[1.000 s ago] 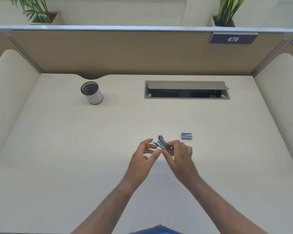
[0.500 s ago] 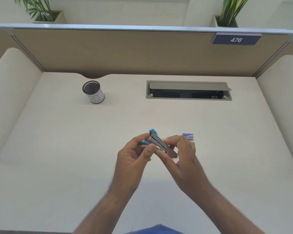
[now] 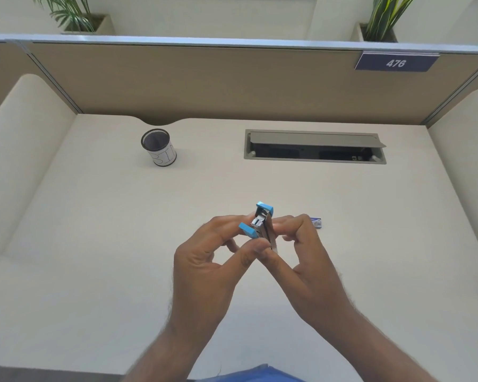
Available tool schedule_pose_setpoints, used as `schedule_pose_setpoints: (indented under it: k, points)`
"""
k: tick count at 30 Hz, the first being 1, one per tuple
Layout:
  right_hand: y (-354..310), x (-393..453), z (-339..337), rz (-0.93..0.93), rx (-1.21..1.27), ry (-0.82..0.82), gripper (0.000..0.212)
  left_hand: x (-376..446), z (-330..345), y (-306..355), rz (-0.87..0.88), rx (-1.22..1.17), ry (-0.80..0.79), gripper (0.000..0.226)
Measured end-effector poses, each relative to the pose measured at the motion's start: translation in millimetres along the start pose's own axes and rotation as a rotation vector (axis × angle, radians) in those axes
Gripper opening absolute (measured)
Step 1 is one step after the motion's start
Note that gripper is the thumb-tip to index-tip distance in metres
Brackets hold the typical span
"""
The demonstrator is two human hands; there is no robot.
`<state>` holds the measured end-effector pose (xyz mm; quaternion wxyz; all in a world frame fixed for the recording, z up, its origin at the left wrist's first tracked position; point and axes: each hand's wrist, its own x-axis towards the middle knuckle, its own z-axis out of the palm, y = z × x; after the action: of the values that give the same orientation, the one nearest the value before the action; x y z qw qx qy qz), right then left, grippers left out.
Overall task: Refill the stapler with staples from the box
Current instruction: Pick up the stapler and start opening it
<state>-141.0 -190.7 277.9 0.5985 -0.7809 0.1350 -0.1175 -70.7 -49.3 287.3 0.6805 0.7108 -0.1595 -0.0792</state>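
I have the small blue-and-chrome stapler [image 3: 262, 226] up off the cream table [image 3: 94, 244], held between both hands at mid-table. Left hand [image 3: 207, 260] pinches it from the left: thumb on the near end, fingers curled behind the blue part. Right hand [image 3: 304, 252] grips the chrome body from the right, fingers curled over it. Stapler stands nearly on end, blue cap hinged away from the metal rail, so it looks partly open. Can't tell if the staple channel is empty.

The little blue staple box [image 3: 316, 223] lies on the table just beyond my right knuckles, partly hidden; can't tell if it's open or closed.

Step in hand, as I read it: get the top fully swung back. To do it well, I'd anchor the base in the left hand, lever the cap with the right, keep fingertips off the spring pusher, then free the right hand for the box. Risk: small, slick part, easy to fumble.

Black mesh pen cup [image 3: 158, 147] and grey cable hatch [image 3: 315, 146] sit at the far side, well apart.
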Motion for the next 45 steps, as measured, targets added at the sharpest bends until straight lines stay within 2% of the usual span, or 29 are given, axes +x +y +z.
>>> schedule_pose_setpoints:
  k: [7, 17, 25, 28, 33, 38, 41, 45]
  points:
    - [-3.1, -0.7, 1.4, -0.012, 0.001, 0.011, 0.024, -1.3, -2.8, 3.1, 0.023, 0.014, 0.031, 0.027]
    - [-2.9, -1.2, -1.0, -0.014, -0.041, 0.064, 0.026, -3.6, 2.4, 5.3, -0.08, -0.113, 0.035, 0.023]
    - [-2.0, 5.9, -6.0, 0.094, 0.186, 0.025, 0.017, 0.0, 2.7, -0.6, -0.212, -0.254, 0.113, 0.021]
    - [1.5, 5.9, -5.2, 0.128, 0.191, 0.019, 0.022, 1.7, 4.2, -1.9, -0.233, -0.274, 0.089, 0.01]
    - [6.6, 4.5, -5.8, 0.147, 0.154, 0.007, 0.032, 2.2, 7.3, -7.5, -0.256, -0.249, 0.046, 0.013]
    - [8.9, 5.8, -7.9, 0.137, 0.126, 0.011, 0.024, 5.2, 9.3, -17.4, -0.282, -0.242, 0.045, 0.006]
    - [9.9, 7.2, -10.4, 0.113, 0.055, 0.018, 0.018, 6.5, 9.8, -24.1, -0.295, -0.251, 0.036, 0.011]
    - [13.5, 10.1, -15.8, 0.015, -0.075, 0.014, 0.018, 7.1, 10.4, -29.8, -0.306, -0.282, -0.008, 0.007]
